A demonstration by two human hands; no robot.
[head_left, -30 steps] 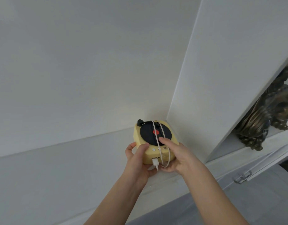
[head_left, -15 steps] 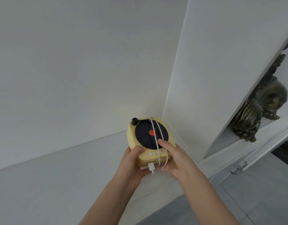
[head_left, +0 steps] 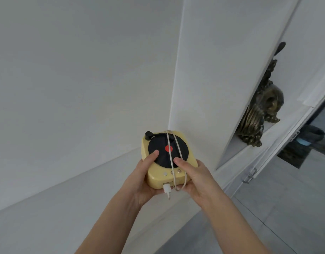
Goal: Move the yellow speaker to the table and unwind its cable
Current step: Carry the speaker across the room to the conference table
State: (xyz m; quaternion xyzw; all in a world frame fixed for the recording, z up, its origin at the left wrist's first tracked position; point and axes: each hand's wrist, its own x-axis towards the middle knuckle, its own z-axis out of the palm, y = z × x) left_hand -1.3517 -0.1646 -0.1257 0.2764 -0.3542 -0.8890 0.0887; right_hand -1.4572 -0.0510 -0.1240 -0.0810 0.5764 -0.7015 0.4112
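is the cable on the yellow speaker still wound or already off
Wound. The white cable loops over the yellow speaker across its black disc and under the front edge, plug dangling.

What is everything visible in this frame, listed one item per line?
yellow speaker: 1, pale yellow with a black disc and red centre, held between both hands in front of the shelf corner
cable: 1, white, wrapped around the speaker, plug end hanging at its near side
ornament: 1, dark bronze, in the next shelf compartment to the right
shelf unit: 1, white, behind and around the speaker
floor: grey, lower right
left hand: 1, gripping the speaker's left side
right hand: 1, gripping its right side
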